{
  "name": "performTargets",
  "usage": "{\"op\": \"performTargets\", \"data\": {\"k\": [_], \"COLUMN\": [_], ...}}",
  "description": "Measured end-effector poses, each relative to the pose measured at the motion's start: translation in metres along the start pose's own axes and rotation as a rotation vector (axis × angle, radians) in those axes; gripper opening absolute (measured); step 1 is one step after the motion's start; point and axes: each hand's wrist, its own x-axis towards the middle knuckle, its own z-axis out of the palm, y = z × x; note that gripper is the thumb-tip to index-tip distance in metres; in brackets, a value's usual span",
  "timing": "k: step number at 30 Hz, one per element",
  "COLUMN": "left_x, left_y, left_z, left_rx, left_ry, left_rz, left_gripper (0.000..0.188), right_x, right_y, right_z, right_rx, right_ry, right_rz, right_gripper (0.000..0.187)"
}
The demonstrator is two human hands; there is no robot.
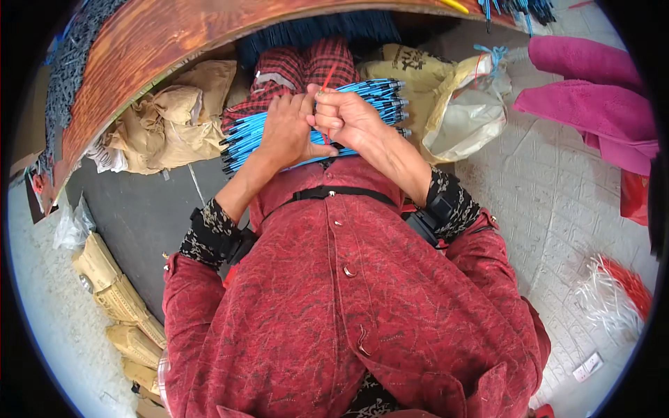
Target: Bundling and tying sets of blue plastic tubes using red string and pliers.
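Across my lap lies a bundle of thin blue sticks (249, 139) with black and grey ends, pen-like in shape. A narrow red strip (328, 75) runs over the middle of the bundle, one end sticking up. My left hand (287, 129) presses on the bundle, fingers bent over it and thumb stretched toward the near side. Right beside it, my right hand (345, 120) is closed in a pinch on the red strip, knuckles up. The fingertips of both hands meet, and part of the strip is hidden beneath them.
A curved wooden tabletop (188, 31) arches over the far side, carrying dark sticks at its left. Brown sacks (178, 118) lie left of my knees, an open pale sack (467, 115) right. Purple cloth (592, 104) hangs at right; red and white strips (613, 296) lie below.
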Motion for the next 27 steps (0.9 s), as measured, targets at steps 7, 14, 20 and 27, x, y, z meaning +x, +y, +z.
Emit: {"op": "performTargets", "data": {"k": [7, 14, 20, 27], "left_x": [0.027, 0.037, 0.035, 0.038], "left_y": [-0.02, -0.016, -0.008, -0.02], "left_z": [-0.058, 0.017, 0.024, 0.031], "left_rx": [-0.167, -0.032, 0.039, -0.048], "left_ry": [-0.071, 0.221, 0.314, 0.29], "left_rz": [-0.095, -0.152, -0.084, 0.009], "left_gripper": [0.11, 0.111, 0.11, 0.101], "right_x": [0.019, 0.042, 0.014, 0.013], "right_y": [-0.026, -0.013, 0.003, -0.005], "right_z": [0.04, -0.01, -0.033, -0.021], "right_rx": [0.067, 0.028, 0.087, 0.057], "right_ry": [-0.152, -0.027, -0.047, -0.103], "right_rz": [-0.058, -0.201, -0.256, -0.255], "right_gripper": [0.016, 0.01, 0.008, 0.008]}}
